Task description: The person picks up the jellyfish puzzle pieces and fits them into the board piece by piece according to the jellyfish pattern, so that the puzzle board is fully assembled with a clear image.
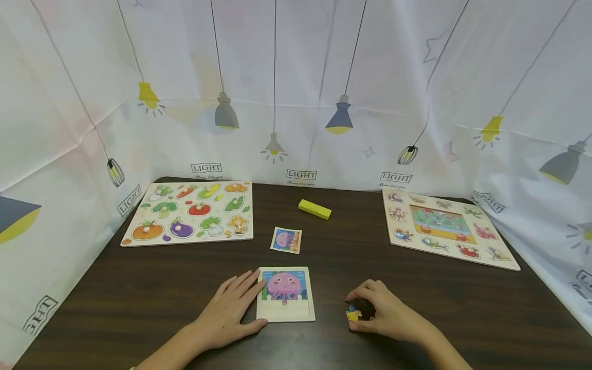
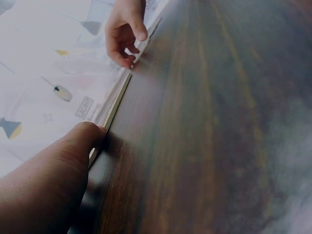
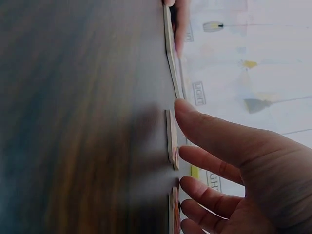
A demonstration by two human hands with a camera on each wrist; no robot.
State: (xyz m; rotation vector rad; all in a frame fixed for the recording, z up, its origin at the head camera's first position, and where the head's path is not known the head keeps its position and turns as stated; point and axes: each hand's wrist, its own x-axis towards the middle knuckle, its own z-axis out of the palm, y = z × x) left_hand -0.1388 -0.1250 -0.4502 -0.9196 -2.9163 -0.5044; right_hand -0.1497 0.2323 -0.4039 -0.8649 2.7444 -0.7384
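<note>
My left hand (image 1: 229,311) lies flat along the left side of a pale wooden puzzle tray (image 1: 285,314), its fingertips and thumb touching the edge. Inside the tray, the joined upper pieces show a pink jellyfish (image 1: 283,284); the lower part of the frame is bare wood. To the right, my right hand (image 1: 387,312) curves loosely over a small yellow-and-blue puzzle piece (image 1: 353,315), thumb by its near edge and index finger beyond its far edge. In the right wrist view this piece (image 3: 171,139) lies flat on the table, seen edge-on, between thumb and index finger.
Beyond the tray lie a small jellyfish picture card (image 1: 285,240) and a yellow block (image 1: 315,209). A vegetable peg board (image 1: 187,213) stands back left, a sea-animal board (image 1: 444,228) back right. A printed white curtain (image 1: 296,77) encloses the dark table (image 1: 185,277).
</note>
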